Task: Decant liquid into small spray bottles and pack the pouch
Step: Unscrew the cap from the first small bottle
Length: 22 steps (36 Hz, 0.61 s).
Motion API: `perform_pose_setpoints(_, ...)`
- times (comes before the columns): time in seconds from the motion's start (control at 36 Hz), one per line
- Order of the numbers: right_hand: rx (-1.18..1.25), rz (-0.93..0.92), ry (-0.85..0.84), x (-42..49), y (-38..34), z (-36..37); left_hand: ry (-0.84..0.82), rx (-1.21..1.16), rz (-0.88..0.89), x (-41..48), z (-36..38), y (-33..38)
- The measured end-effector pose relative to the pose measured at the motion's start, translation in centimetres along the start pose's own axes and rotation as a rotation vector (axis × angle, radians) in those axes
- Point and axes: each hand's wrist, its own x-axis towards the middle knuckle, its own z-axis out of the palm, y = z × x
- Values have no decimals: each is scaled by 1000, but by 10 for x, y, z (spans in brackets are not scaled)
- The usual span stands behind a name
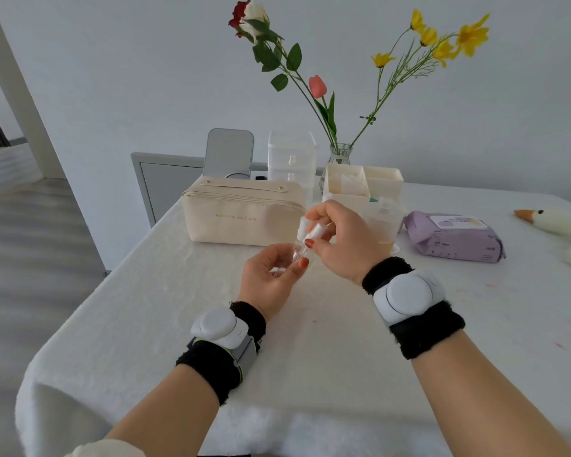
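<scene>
One cream pouch [241,216] waits centre-left on the surface. My left fingers [297,270] grip a small clear spray bottle [296,253]; my right fingers [323,212] pinch its white pump cap [314,230] just above it. This looks like the capping step, and next comes a straight, steady twist.

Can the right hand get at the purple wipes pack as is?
Probably not freely: the right hand pinches a white spray pump above the small clear bottle in the left hand, and a larger translucent bottle stands between it and the purple soft wipes pack.
</scene>
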Motion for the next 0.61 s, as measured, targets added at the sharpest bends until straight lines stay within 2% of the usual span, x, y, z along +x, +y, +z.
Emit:
perform_pose_setpoints(0.11, -55, 20, 77, 1, -4, 0, 3, 15, 3, 0, 0, 0)
perform_pose_setpoints(0.36, -42, 1, 14, 1, 0, -2, 10, 9, -9, -1, -1, 1)
perform_pose_setpoints(0.5, -102, 55, 65, 0, -2, 0, -2, 19, -1, -1, -1, 2)
perform_pose_setpoints(0.61, -121, 49, 39, 2, -1, 1, 0, 19, 0, -1, -1, 2)
